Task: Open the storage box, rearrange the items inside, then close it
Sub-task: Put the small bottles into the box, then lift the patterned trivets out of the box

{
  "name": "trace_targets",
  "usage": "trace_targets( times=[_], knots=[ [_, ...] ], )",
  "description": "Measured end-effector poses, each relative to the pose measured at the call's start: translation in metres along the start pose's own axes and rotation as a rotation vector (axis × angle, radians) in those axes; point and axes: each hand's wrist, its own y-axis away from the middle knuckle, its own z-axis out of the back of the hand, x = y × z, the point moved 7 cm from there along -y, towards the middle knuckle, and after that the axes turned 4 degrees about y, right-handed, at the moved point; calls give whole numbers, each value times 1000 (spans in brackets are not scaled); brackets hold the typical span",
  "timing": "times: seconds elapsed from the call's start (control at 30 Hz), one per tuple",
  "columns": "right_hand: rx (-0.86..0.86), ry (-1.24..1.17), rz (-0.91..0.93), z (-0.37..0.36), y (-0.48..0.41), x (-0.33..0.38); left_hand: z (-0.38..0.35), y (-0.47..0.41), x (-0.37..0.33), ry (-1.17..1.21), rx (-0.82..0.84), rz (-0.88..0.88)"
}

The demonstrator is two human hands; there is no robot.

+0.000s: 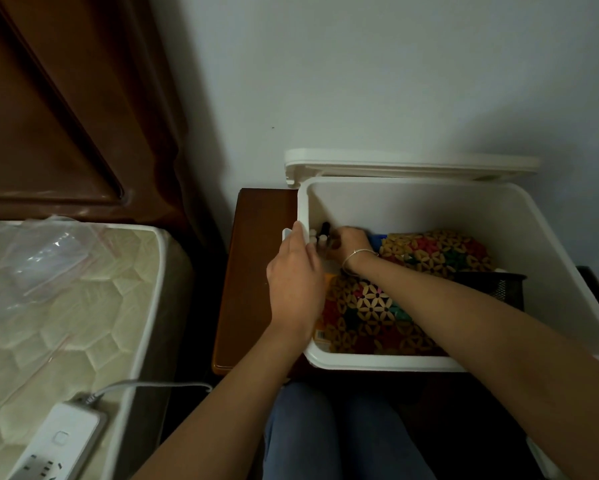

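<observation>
The box (377, 362) sits open on the tabletop (253, 244), lid (412, 163) up. My left hand (296, 275) grips its left rim. My right hand (352, 241) is among the corner tubes (322, 235); I cannot tell if it holds one. I should steady the box and keep the tubes upright together.

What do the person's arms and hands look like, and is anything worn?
No sleeves show on either side, right up to the frame's edge. The right hand has a thin silvery bracelet at its wrist. The left hand shows no watch, ring or glove.
</observation>
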Motion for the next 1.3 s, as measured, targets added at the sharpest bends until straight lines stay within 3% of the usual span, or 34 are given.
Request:
trace_targets(
  times=[0.13, 0.27, 0.47, 0.63, 0.73, 0.87, 0.97, 1.1, 1.3],
  knots=[
    [8, 7, -22, -1, -4, 5, -2, -1, 2, 18, -4, -2],
    [-141, 76, 37, 1, 2, 10, -3, -2, 5, 35, -9, 11],
    [-38, 99, 13, 21, 22, 6, 0, -1, 3, 43, -7, 19],
    [-242, -105, 205, 89, 105, -6, 4, 1, -3, 27, 7, -10],
    [-425, -17, 232, 139, 167, -47, 6, 5, -6, -71, 30, -24],
    [-664, 136, 61, 187, 228, -133, 8, 15, -7, -149, 44, 0],
    [-612, 110, -112, 188, 242, -192, 8, 25, -4, -130, 73, 34],
    [-476, 2, -221, 165, 237, -220, 8, 31, -4, 4, 102, 54],
    [-545, -40, -248, 165, 240, -225, 7, 32, -5, 44, 82, 79]
  ],
)
